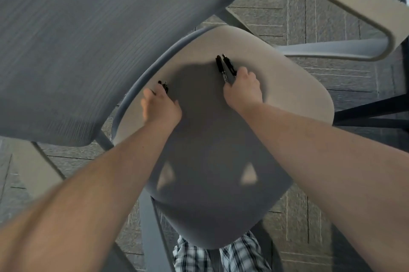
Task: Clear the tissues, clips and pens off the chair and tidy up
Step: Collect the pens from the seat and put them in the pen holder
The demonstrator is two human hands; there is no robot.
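Pens (225,67) pinched in right hand (242,89) fingers; left hand (160,106) pinches clips (164,86) (beige chair seat (287,85), carpet tiles (321,6)).

Bare forearms, plaid shorts (241,254)

Both bare forearms extend forward and downward from the lower corners of the view and converge over the chair seat (287,77), the reference landmark. The left hand (160,105) is positioned near the seat's far-left edge, back of hand upward, fingers curled under and closed around small black clips (163,86) that protrude beyond the fingertips. The right hand (243,88) is positioned toward the far-right part of the seat, knuckles upward, fingers closed on two black pens (224,68) that project away from the body. The wrists are straight, and the hands are well apart.
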